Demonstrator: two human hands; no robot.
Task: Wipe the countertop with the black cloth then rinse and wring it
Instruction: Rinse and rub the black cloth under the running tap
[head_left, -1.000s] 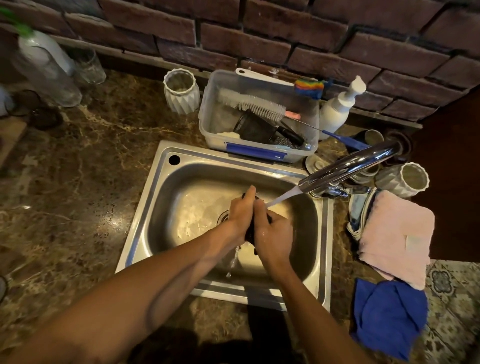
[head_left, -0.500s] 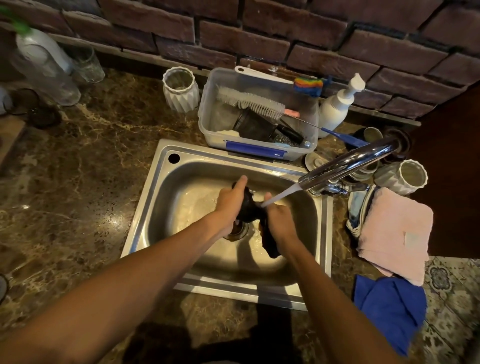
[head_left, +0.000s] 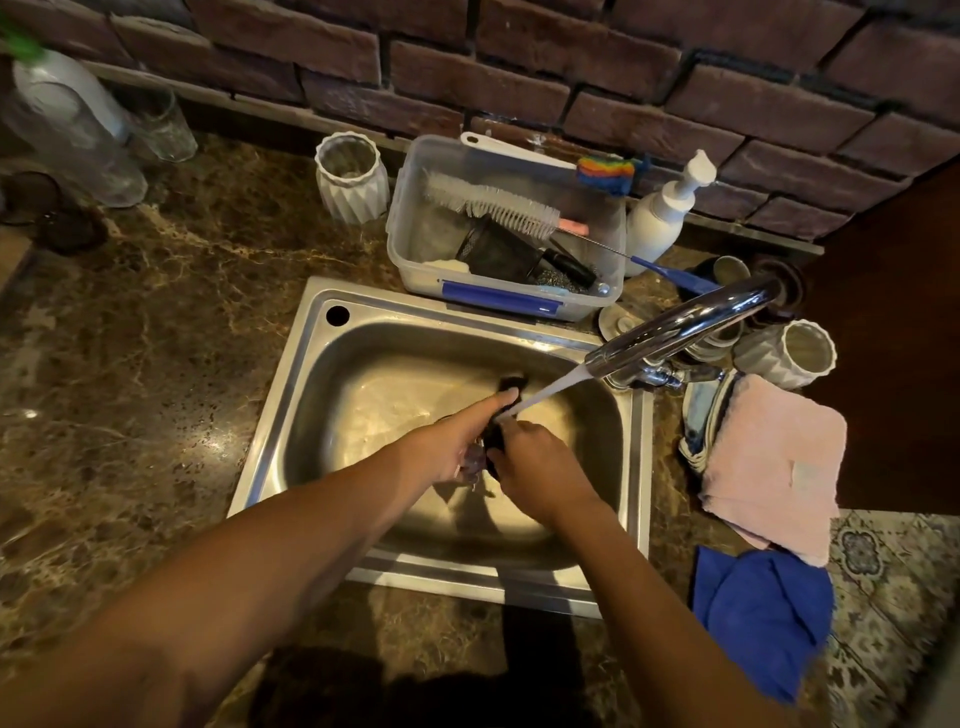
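Black cloth (head_left: 506, 410) sits bunched between both hands above the steel sink (head_left: 291, 415) at frame centre, under the faucet's (head_left: 680, 325) stream. Left hand (head_left: 457, 441) lies along it with fingers extended; right hand (head_left: 540, 467) curls round its lower part — most of the cloth is hidden between them. Just above the sink's far rim, a clear tub (head_left: 410, 228) holds a bottle brush (head_left: 493, 202), a dark mesh piece and steel wool; its other contents are hard to make out. Right of the sink, a pink towel (head_left: 774, 467) and blue cloth (head_left: 763, 618) crowd the counter edge — the marble countertop (head_left: 130, 364) lies at left.
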